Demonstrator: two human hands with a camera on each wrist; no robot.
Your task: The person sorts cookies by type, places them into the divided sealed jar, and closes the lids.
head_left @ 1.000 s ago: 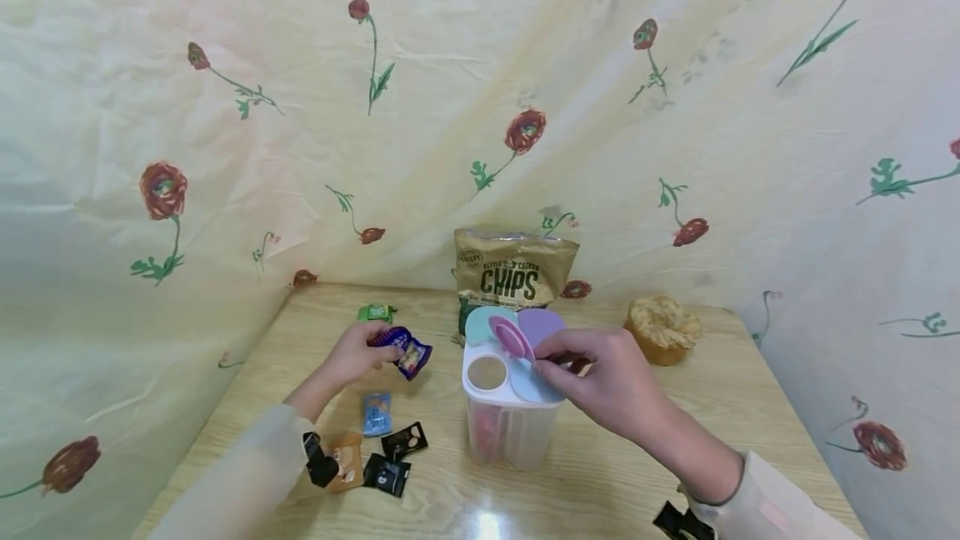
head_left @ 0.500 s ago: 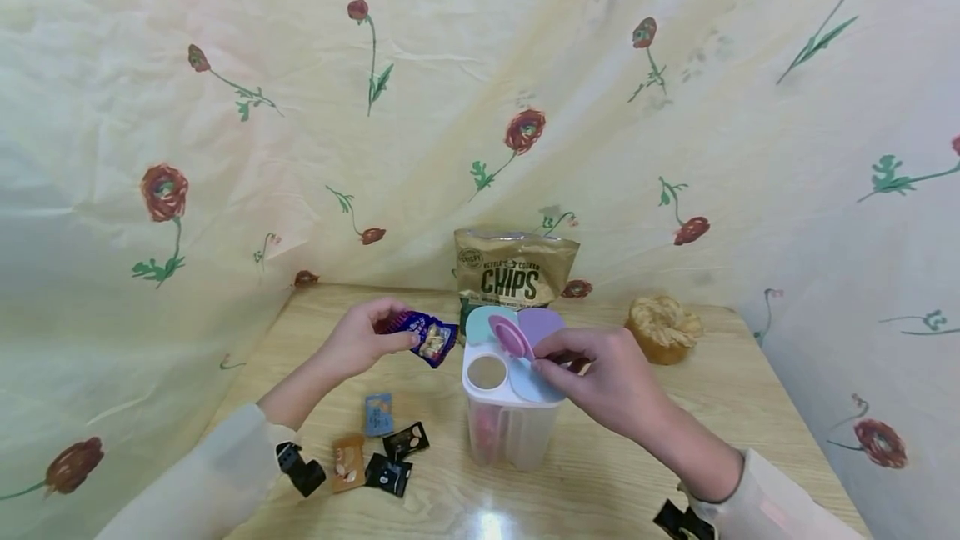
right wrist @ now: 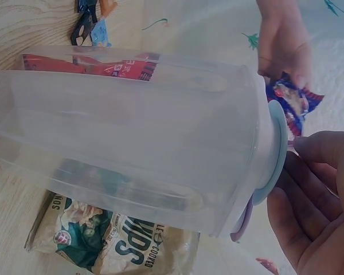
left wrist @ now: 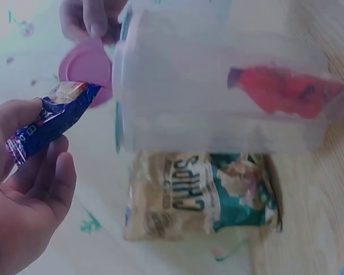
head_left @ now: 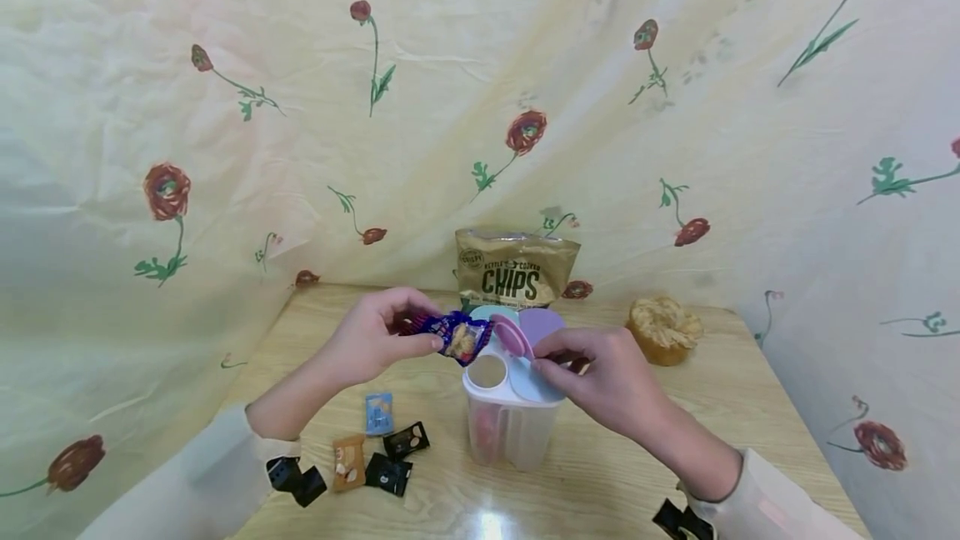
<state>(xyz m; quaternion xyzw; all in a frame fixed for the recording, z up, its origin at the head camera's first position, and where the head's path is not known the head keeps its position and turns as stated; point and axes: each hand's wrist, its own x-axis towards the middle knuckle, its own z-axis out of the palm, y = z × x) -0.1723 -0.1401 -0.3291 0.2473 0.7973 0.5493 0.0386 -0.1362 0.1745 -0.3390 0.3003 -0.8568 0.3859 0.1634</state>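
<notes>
My left hand [head_left: 375, 338] pinches a small dark blue snack packet [head_left: 459, 337], holding it beside the round opening [head_left: 487, 372] in the container's top. Below stands the tall translucent storage container [left wrist: 178, 80], a red packet [left wrist: 281, 89] lying low inside it. My right hand [head_left: 611, 369] pinches the raised pink flap lid [head_left: 511, 336] between thumb and fingers. Pale blue [head_left: 534, 382], mint [head_left: 491, 312] and purple [head_left: 542, 322] lids lie flat over the other parts of the top. In the left wrist view the packet's end overlaps the pink lid.
A gold chips bag [head_left: 516, 269] stands behind the container. At right back sits a round, bread-like item [head_left: 664, 330]. Nearer on the left lie a light blue packet [head_left: 378, 414], an orange packet [head_left: 348, 463] and two black packets [head_left: 406, 440]. A flowered cloth [head_left: 420, 148] hangs behind the table.
My left hand has carried the blue packet rightward from the table's left side to the container's opening. My right hand has stayed still, holding the pink lid up.
</notes>
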